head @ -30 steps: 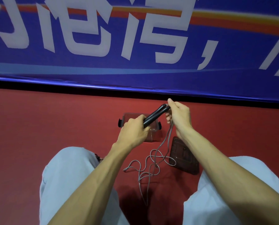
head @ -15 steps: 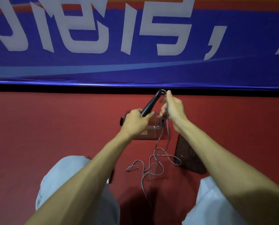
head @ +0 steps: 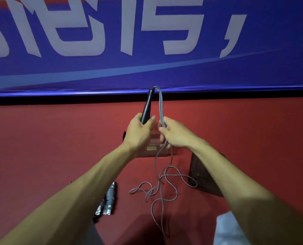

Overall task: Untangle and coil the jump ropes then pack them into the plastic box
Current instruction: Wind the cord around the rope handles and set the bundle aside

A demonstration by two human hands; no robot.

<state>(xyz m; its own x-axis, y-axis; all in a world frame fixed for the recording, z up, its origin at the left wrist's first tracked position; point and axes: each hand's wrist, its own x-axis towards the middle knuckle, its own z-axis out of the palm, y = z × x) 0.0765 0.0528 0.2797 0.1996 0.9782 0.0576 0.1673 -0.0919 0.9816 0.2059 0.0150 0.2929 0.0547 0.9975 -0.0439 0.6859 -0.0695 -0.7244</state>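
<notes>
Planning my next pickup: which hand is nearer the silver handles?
Left. The left hand, gripping black handles, is beyond the silver handles; the right hand is farther right.

Likely a sports hall or event venue; a red floor (head: 41, 156) runs up to a long blue banner (head: 253, 71) along the wall, printed with huge white characters (head: 87, 32).

Bare forearms (head: 87, 183) (pale grey trousers (head: 235, 230))

Left hand (head: 138, 134), right hand (head: 176, 134), both clenched
</notes>
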